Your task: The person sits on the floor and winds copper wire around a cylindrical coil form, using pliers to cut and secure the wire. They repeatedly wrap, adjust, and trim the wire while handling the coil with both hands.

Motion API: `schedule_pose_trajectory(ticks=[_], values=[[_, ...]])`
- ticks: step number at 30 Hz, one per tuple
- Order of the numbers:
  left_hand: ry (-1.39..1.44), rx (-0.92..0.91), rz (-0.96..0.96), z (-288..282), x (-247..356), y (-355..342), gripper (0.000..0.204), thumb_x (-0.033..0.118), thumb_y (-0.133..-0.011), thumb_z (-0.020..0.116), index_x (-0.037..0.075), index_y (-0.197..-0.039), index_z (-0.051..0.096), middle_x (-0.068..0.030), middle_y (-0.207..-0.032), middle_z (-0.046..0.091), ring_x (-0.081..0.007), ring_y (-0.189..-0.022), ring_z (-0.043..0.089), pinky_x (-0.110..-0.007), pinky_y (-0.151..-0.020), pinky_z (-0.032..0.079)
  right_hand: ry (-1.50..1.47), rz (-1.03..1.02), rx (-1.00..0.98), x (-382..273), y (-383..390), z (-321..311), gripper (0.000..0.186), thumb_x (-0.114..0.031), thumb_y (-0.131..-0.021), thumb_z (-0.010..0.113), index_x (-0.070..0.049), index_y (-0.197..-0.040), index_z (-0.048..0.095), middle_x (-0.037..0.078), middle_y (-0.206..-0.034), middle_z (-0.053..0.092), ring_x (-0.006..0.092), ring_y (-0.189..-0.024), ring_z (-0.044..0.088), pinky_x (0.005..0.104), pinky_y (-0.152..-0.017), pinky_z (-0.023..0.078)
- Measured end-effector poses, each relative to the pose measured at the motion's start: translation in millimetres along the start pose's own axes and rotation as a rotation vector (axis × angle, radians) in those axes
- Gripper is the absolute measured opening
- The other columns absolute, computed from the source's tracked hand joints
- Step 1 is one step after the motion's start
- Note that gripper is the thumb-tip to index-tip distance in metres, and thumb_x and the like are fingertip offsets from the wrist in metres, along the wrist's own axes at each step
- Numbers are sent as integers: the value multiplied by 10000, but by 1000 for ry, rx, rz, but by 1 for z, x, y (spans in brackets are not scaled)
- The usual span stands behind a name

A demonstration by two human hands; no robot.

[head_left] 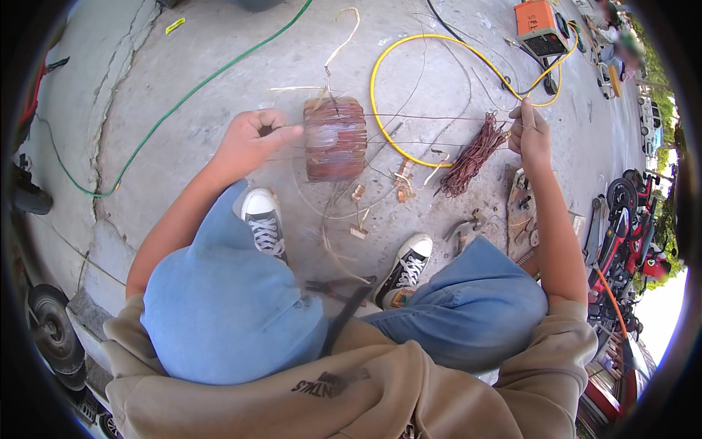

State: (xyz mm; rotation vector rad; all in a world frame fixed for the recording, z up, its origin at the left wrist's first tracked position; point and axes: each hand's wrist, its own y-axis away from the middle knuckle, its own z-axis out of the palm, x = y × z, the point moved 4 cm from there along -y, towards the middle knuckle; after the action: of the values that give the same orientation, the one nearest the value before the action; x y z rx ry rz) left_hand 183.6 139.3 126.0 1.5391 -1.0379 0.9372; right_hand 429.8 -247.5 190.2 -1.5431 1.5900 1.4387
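Note:
A block-shaped coil (335, 143) wound with reddish copper wire is in front of me above the concrete floor, partly blurred by motion. At its left side is my left hand (252, 139), fingers loosely curled and thumb apart from them, one tip at or against the coil's edge. My right hand (531, 135) is closed on thin copper wire; the exact grip is partly hidden by its fingers. Reddish strands stretch between the coil and this hand. Just left of it lies a long bundle of reddish wire (472, 157).
A yellow hose (374, 80) loops behind the bundle toward an orange machine (535, 28). Off to the left a green hose (172, 110) curves over cracked concrete. Pliers (461, 233) and copper pieces (403, 183) lie near my shoes. Motorcycles (625, 241) stand at far right.

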Motion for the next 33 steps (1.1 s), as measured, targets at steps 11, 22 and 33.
schedule_pose_trajectory(ticks=[11, 22, 33], values=[[-289, 329, 85, -47, -54, 6, 433, 263, -933, 636, 8, -608, 504, -50, -552, 494, -101, -544, 448, -295, -524, 383, 779, -409, -501, 24, 14, 78, 384, -364, -894, 665, -33, -718, 584, 34, -546, 505, 142, -477, 495, 311, -504, 429], [-490, 252, 34, -34, -62, 15, 405, 236, -905, 663, -33, -649, 500, -132, -575, 414, -222, -524, 371, -350, -512, 347, 1424, -129, -126, 36, -36, -27, 368, -409, -904, 551, -75, -907, 706, 166, -861, 698, 369, -853, 660, 446, -765, 513], [-420, 153, 274, -18, -23, 37, 394, 194, -873, 696, -29, -638, 471, -108, -602, 402, -218, -558, 368, -346, -530, 331, 1284, -449, 869, -33, 56, -232, 299, -170, -843, 471, -68, -1048, 663, 151, -935, 702, 333, -892, 670, 405, -793, 511]])
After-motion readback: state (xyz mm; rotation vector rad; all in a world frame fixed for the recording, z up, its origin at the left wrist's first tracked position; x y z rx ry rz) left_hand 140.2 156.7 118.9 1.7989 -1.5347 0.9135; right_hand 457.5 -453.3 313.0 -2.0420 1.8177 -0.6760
